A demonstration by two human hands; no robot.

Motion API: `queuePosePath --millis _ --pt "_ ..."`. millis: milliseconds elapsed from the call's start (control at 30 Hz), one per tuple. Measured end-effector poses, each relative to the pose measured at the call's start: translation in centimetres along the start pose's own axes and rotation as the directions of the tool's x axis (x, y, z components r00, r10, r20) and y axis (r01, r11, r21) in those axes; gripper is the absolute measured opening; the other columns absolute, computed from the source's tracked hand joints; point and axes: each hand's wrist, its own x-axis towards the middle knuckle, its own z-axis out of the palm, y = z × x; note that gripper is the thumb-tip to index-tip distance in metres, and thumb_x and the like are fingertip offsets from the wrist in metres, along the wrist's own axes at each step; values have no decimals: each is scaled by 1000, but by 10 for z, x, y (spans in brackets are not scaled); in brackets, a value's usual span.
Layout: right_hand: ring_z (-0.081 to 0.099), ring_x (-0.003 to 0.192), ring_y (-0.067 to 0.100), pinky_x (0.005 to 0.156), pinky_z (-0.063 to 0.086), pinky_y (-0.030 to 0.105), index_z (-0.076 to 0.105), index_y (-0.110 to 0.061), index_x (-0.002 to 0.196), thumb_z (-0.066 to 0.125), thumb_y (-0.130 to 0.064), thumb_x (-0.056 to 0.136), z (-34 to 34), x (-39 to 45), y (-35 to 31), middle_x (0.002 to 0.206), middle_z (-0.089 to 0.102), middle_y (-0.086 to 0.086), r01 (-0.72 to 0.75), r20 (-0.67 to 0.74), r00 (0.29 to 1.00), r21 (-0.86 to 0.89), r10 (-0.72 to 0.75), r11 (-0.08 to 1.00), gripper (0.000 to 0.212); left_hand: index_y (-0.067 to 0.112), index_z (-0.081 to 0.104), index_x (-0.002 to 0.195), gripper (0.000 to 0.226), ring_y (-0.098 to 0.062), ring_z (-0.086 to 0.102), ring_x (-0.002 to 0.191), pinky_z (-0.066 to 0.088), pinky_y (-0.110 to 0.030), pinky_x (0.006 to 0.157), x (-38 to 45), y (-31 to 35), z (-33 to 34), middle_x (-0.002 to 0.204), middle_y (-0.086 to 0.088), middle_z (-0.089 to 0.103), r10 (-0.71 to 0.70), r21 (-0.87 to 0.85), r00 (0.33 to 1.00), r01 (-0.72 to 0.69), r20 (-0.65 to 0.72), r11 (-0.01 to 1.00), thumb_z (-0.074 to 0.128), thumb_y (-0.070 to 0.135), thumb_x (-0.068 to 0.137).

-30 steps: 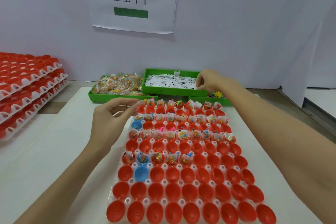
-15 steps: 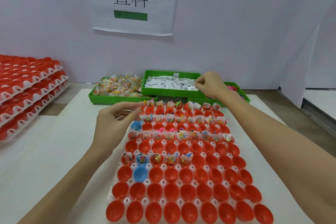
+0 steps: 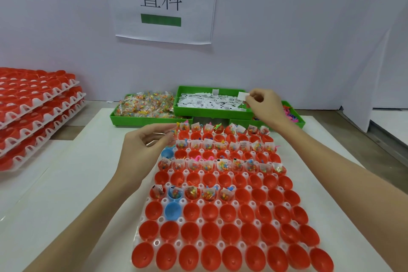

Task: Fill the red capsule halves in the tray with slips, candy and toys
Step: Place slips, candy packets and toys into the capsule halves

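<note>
A white tray [image 3: 157, 242] of red capsule halves [image 3: 229, 212] lies in front of me, with three blue halves among them. Several far halves hold slips, candy packets and toys; the near rows are bare. My right hand [image 3: 263, 105] pinches a white paper slip [image 3: 242, 96] above the right end of the green slip bin [image 3: 212, 111]. My left hand [image 3: 143, 150] hovers at the tray's far left corner, thumb and fingers curved toward each other; a small coloured bit shows at its fingertips.
A green bin of candy packets [image 3: 145, 107] stands left of the slip bin, and a green bin of coloured toys [image 3: 292, 115] to the right. Stacked trays of red halves [image 3: 35, 112] sit at far left. A paper sign [image 3: 164, 2] hangs on the wall.
My right hand rose from the slip bin's right end with a slip pinched in its fingers. My left hand stayed at the tray's far left corner.
</note>
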Motion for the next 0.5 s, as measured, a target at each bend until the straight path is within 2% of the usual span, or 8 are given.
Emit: queuePosePath --millis 133,167,200,267,333,367,500 --pt "60 69 25 70 55 46 71 -13 87 58 -20 100 -13 -31 -15 75 72 2 -9 82 997 107 1 994 20 30 79 109 23 -7 75 90 56 -12 78 -4 8 2 96 10 79 23 -34 999 -22 40 999 75 14 92" --pt "61 70 25 72 56 47 71 -12 87 59 -22 100 -16 -42 -21 74 72 1 -5 105 994 125 -9 992 20 31 79 110 23 -9 75 92 57 -14 80 -5 10 3 97 10 79 28 -35 998 -26 48 999 76 16 91" --pt "62 69 22 71 57 45 72 -13 86 61 -24 100 -19 -53 -27 73 73 0 6 128 991 140 -24 990 21 32 78 110 24 -11 75 93 58 -17 82 -6 12 4 97 8 79 31 -41 998 -29 56 999 77 19 90" --pt "64 65 12 66 56 31 74 -15 86 64 -26 99 -24 -76 -40 75 75 -1 28 161 985 182 -58 983 20 33 78 109 25 -15 76 93 60 -21 84 -9 17 6 98 5 79 31 -71 996 -25 80 997 80 23 87" --pt "64 62 4 60 51 17 77 -15 86 66 -23 98 -28 -99 -53 76 76 -2 20 165 984 269 -66 963 18 30 81 104 22 -18 77 90 60 -21 81 -14 23 8 98 2 80 30 -136 992 -13 126 991 82 22 84" --pt "63 61 2 58 48 14 78 -15 87 66 -21 99 -30 -110 -59 78 77 -1 7 162 985 318 -61 948 18 27 82 100 19 -20 78 89 60 -21 80 -17 26 9 98 0 80 29 -171 989 -4 145 985 83 21 83" --pt "58 58 4 57 48 19 81 -19 85 64 -21 100 -34 -146 -75 78 76 3 6 147 986 413 -73 911 22 14 79 93 15 -30 78 91 61 -27 82 -28 36 15 98 -8 80 9 -298 969 68 247 952 84 20 80"
